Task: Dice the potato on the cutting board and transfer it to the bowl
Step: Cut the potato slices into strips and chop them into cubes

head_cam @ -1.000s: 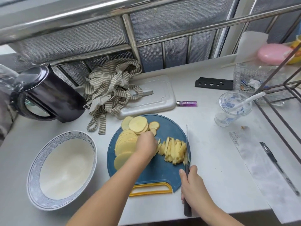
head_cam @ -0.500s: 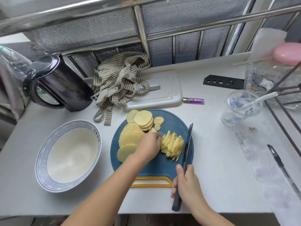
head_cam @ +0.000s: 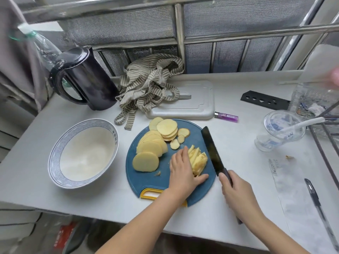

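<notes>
A round blue cutting board (head_cam: 165, 178) with a yellow handle lies mid-counter. On its far and left parts lie several round potato slices (head_cam: 149, 149). A heap of potato strips (head_cam: 199, 159) sits at its right side. My left hand (head_cam: 181, 170) rests flat against the left of the strips, thumb along their near end. My right hand (head_cam: 236, 195) grips the handle of a dark knife (head_cam: 212, 152), whose blade lies tilted just right of the strips. An empty white bowl (head_cam: 83, 153) with a blue patterned rim stands left of the board.
A black kettle (head_cam: 86, 79) stands at the back left, a striped cloth (head_cam: 148, 88) and a white board (head_cam: 187, 101) behind the blue board. A purple lighter (head_cam: 226, 116), a plastic cup (head_cam: 280, 131) and a pen (head_cam: 319, 208) lie right. The counter's front edge is near.
My left hand opened and slid to the strips' left side, gathering them. The knife tilted over, its blade leaning right of the pile. The camera moved closer.
</notes>
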### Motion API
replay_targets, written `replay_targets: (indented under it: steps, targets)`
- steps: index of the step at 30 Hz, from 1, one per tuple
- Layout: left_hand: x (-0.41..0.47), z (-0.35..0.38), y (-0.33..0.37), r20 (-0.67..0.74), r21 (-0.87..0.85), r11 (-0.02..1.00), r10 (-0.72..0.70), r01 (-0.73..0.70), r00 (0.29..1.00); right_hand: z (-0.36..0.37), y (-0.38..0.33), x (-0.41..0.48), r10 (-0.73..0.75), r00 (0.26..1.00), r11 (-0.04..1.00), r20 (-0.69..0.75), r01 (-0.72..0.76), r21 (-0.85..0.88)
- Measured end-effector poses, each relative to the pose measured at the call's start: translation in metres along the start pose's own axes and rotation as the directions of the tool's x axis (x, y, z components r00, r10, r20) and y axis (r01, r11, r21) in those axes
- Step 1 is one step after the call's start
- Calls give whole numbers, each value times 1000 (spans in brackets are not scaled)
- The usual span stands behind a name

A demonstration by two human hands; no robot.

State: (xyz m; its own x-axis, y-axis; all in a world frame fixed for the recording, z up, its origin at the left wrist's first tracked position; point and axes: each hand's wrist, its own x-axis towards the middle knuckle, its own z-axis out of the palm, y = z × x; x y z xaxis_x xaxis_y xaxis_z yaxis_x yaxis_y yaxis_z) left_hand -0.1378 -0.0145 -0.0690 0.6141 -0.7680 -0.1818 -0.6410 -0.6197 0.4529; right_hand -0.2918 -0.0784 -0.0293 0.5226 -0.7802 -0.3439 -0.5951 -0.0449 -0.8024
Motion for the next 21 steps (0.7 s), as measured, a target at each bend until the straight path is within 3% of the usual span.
replay_targets:
  steps: [7, 12, 21]
  targets:
    - [3, 8, -17, -111, -184, 974, 111, -130, 988, -28, 17, 26, -114, 992, 935, 48, 124, -331]
    - [11, 9, -23, -87, -213, 946, 232, -246, 969, -39, 23, 39, -105, 991, 946, 85, 126, -298]
    - [10, 17, -21, -142, -185, 952, 220, -244, 965, -44, 24, 39, -171, 974, 861, 150, 222, -458]
